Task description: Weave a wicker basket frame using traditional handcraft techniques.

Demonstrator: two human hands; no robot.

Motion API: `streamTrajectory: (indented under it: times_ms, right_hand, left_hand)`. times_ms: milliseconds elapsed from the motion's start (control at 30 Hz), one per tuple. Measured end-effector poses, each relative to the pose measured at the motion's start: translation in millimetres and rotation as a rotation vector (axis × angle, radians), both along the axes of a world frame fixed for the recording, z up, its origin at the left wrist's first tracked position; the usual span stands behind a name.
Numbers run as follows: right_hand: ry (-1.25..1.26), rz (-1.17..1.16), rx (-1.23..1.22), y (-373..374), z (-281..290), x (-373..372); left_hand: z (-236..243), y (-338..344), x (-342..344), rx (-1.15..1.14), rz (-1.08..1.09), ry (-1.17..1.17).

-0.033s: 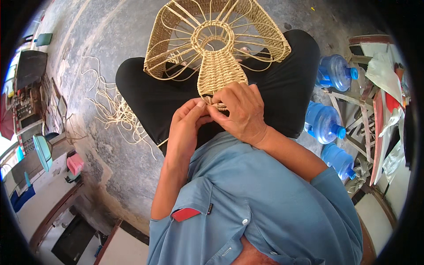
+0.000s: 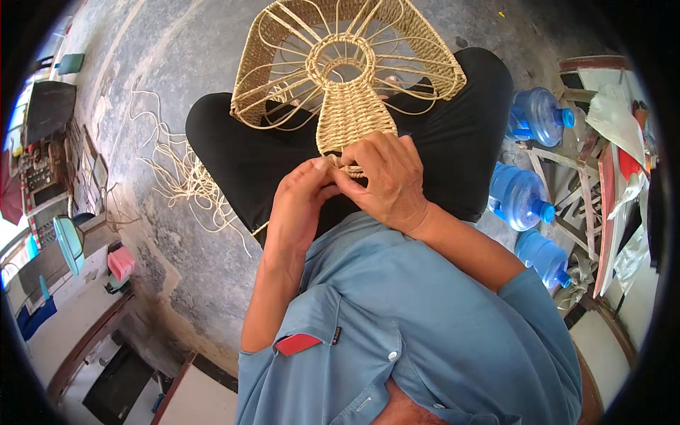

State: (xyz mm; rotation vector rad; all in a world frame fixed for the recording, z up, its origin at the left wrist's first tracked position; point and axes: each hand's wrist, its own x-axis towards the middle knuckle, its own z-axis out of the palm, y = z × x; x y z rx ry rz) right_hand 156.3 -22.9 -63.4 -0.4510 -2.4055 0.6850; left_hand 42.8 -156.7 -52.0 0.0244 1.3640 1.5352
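A fan-shaped woven frame (image 2: 354,117) of straw-coloured cord lies across my lap. It has a ring in the middle, looped spokes and a tightly woven neck that narrows toward me. At the near end of this neck, my left hand (image 2: 297,198) pinches with thumb and forefinger at the cord edge. My right hand (image 2: 389,180) is closed over the same end, its thumb and fingers meeting the left fingertips. The exact strand between the fingertips is mostly hidden. A tangle of loose cord (image 2: 185,173) lies on the floor to the left, one strand running up to my leg.
Black trouser legs (image 2: 460,120) support the frame on both sides. Three blue water jugs (image 2: 520,195) lie on the concrete floor (image 2: 177,276) at the right, beside a wooden rack (image 2: 586,205) with plastic sheets. A pink container (image 2: 120,263) stands at the far left.
My left hand has shifted very slightly, its fingers tilting closer to the right thumb. The frame and right hand look unmoved.
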Motion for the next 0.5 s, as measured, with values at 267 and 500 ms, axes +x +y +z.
streamTrajectory:
  times_ms: [267, 500]
  right_hand:
    - [0.024, 0.001, -0.047, 2, 0, 2]
    - [0.021, 0.046, -0.072, 1, 1, 1]
  left_hand:
    - [-8, 13, -4, -0.032, -0.014, -0.143]
    - [-1, 21, 6, -0.263, 0.006, 0.298]
